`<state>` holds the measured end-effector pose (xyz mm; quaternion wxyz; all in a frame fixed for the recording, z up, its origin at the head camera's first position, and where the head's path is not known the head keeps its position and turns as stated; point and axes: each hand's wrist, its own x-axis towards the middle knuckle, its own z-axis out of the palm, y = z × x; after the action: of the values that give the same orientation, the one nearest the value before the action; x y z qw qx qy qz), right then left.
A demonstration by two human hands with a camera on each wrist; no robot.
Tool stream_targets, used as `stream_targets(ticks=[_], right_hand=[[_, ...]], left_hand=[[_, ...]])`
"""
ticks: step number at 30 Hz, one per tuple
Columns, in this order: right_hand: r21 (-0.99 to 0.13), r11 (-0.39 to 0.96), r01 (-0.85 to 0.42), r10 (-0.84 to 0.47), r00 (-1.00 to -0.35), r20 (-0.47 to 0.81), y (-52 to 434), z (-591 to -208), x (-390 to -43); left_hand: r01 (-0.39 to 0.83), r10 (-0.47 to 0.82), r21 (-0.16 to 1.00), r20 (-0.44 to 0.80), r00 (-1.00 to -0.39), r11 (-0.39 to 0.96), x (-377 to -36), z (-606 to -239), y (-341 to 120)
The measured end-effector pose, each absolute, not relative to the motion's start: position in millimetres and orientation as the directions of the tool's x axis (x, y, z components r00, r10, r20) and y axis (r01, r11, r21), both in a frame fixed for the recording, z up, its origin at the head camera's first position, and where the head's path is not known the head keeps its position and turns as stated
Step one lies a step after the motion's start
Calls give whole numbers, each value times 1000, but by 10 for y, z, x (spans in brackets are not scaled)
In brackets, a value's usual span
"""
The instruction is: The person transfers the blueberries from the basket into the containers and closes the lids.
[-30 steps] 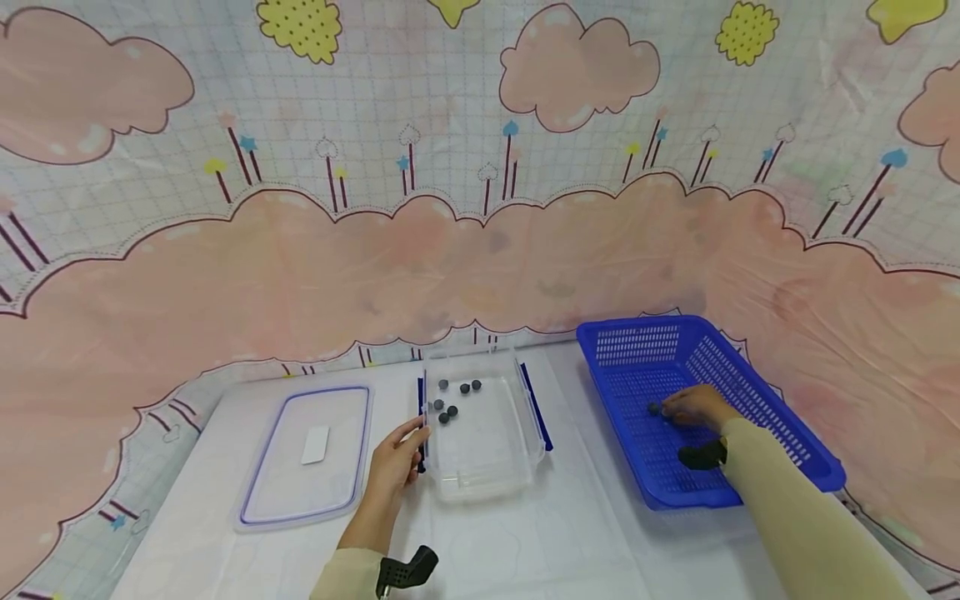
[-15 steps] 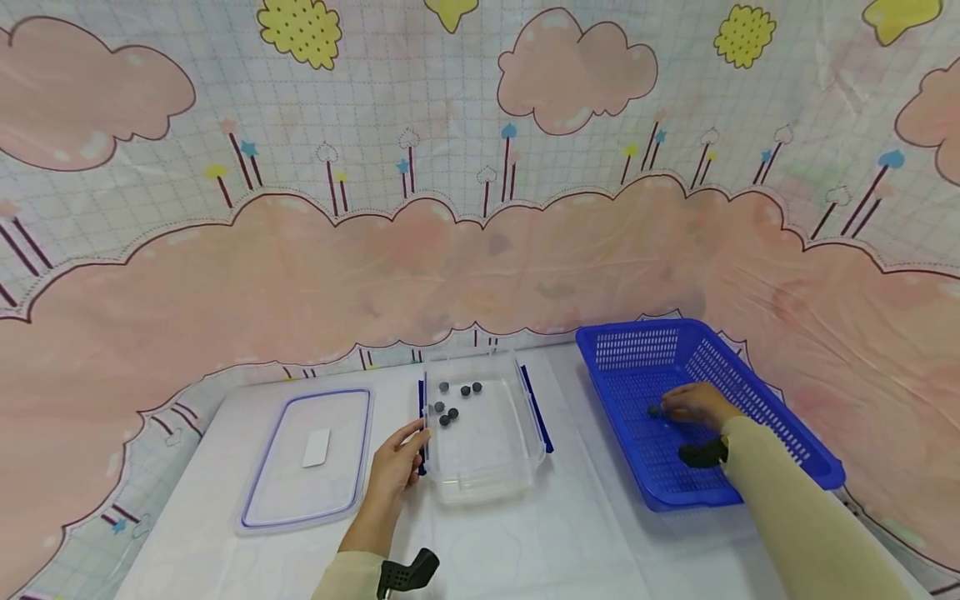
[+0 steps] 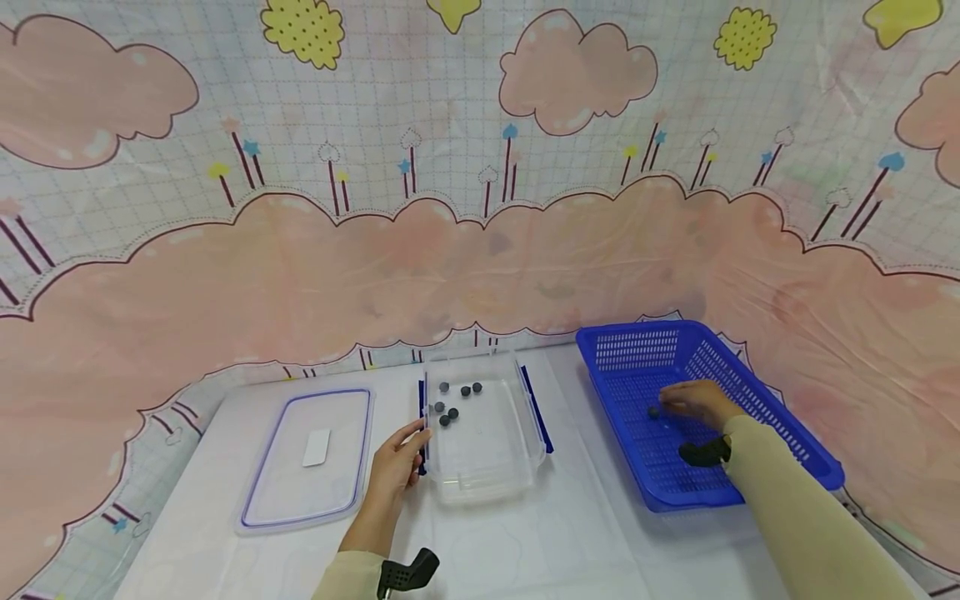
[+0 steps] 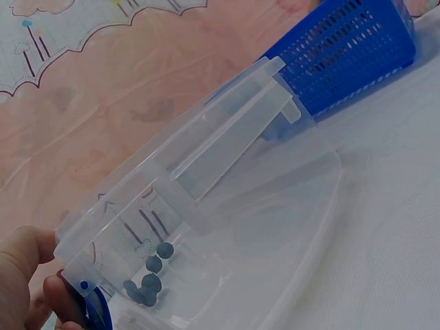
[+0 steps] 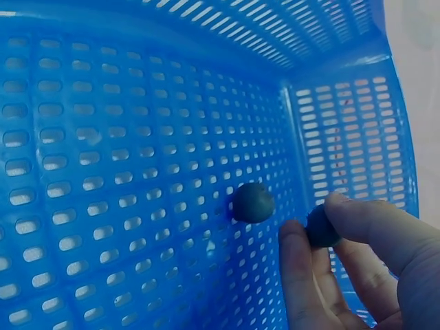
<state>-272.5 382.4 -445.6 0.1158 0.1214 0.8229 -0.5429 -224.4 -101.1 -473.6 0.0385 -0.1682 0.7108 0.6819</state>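
Observation:
My left hand (image 3: 397, 454) grips the left wall of a clear plastic box (image 3: 487, 467) by its blue latch, with the thumb on the rim. Several small dark balls (image 4: 152, 282) lie together inside the box. Over in the blue basket (image 3: 615, 417), my right hand (image 5: 364, 268) pinches one dark ball (image 5: 321, 227) between thumb and fingers, just above the basket floor. A second dark ball (image 5: 253, 203) rests on that floor beside the fingertips. The head view hides the pinched ball behind the hand.
Left of the box, a clear lid (image 3: 262, 492) with a blue seal and a white label lies flat on the white-covered table (image 3: 570, 533). A patterned cloth (image 3: 375, 275) hangs behind. The basket's tall slotted walls surround my right hand.
My right hand has lifted slightly, and the ball left on the basket floor now shows apart from the fingers. The left hand and the box have stayed put.

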Motion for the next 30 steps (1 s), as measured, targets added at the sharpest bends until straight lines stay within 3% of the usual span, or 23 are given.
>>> stream_targets(ticks=[20,30], right_hand=[[-882,387,270,33,-960,-279,3623,-4326,-2698],[-926,327,189,36,-982,-188,3442,-4282,-2680]], left_hand=[[-288,-190,958,-282,-940,4,-2253,-4725,-998],[-296,-195,955,-290,-937,2,-2258,-4716,-1002]])
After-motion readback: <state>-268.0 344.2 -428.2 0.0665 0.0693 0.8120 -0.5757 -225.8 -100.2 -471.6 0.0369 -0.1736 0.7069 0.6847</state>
